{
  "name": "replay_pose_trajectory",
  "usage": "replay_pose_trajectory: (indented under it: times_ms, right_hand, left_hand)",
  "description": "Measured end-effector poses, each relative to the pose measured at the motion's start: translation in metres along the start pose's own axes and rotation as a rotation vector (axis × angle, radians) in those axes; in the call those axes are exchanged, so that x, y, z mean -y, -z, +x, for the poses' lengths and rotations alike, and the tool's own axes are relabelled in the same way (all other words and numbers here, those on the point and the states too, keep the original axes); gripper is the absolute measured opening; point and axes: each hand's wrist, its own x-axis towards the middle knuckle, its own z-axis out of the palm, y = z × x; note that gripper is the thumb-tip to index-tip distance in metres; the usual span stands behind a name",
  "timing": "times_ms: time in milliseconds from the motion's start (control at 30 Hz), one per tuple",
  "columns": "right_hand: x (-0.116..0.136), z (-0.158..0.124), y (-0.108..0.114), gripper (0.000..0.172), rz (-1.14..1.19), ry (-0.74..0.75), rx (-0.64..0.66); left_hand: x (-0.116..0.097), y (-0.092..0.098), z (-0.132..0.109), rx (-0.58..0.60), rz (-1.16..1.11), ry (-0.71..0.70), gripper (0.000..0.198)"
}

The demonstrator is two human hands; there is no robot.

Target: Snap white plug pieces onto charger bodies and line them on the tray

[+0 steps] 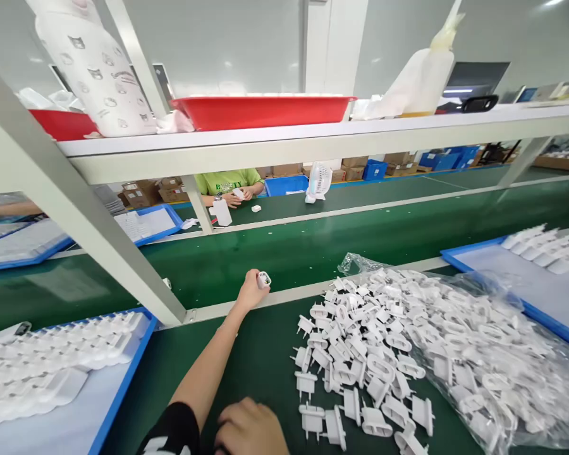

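Note:
My left hand (pixel 252 292) reaches out over the metal edge strip of the bench and grips a small white plastic charger housing (pixel 264 280). The housing's open end faces me, with some inner parts showing. Low in the view, my right hand (pixel 252 428) is curled, slightly blurred and cut off by the frame's bottom edge. Anything in its fingers is hidden. To its right lies a big heap of white two-pin plug covers (pixel 355 360), part of it spilling from a clear plastic bag (pixel 516 379).
Blue-rimmed trays of white housings stand at left (pixel 118 404) and right (pixel 545 316). A green conveyor belt (pixel 313 243) runs across. Overhead, a white shelf (pixel 313 142) on slanted posts holds a red tray (pixel 265 112) and bottles. Opposite, a person in green (pixel 230 183) handles a white part.

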Motion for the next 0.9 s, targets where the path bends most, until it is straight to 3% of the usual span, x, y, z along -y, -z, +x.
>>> replay_pose_trajectory:
  times_ms: [100, 167, 233, 333, 467, 633, 800, 900]
  right_hand:
    - [-0.028, 0.005, 0.073, 0.002, -0.006, -0.279, 0.097]
    - [-0.059, 0.013, 0.111, 0.014, -0.16, -0.448, 0.109]
    - [-0.092, 0.02, 0.131, 0.022, -0.353, -0.531, 0.123]
    - [-0.127, 0.025, 0.131, 0.039, -0.468, -0.46, 0.338]
    - [-0.143, 0.029, 0.12, 0.055, -0.448, -0.327, 0.59]
    - [-0.143, 0.047, 0.123, 0.051, -0.317, -0.295, 0.773]
    - [-0.14, 0.059, 0.118, 0.043, -0.356, -0.343, 0.802]
    - [-0.14, 0.062, 0.105, 0.04, -0.232, -0.322, 0.666]
  left_hand:
    - [0.007, 0.009, -0.043, -0.067, -0.05, 0.101, 0.036]
    - [0.012, 0.011, -0.074, -0.11, -0.048, 0.172, 0.037]
    - [0.015, 0.01, -0.101, -0.136, -0.037, 0.255, 0.036]
    - [0.018, 0.007, -0.129, -0.154, -0.062, 0.323, 0.043]
    - [0.027, 0.01, -0.143, -0.124, -0.188, 0.263, 0.062]
    - [0.043, 0.013, -0.145, -0.051, -0.324, 0.198, 0.028]
    - [0.049, 0.013, -0.141, -0.075, -0.366, 0.124, 0.019]
    - [0.05, 0.014, -0.14, -0.075, -0.373, 0.103, 0.018]
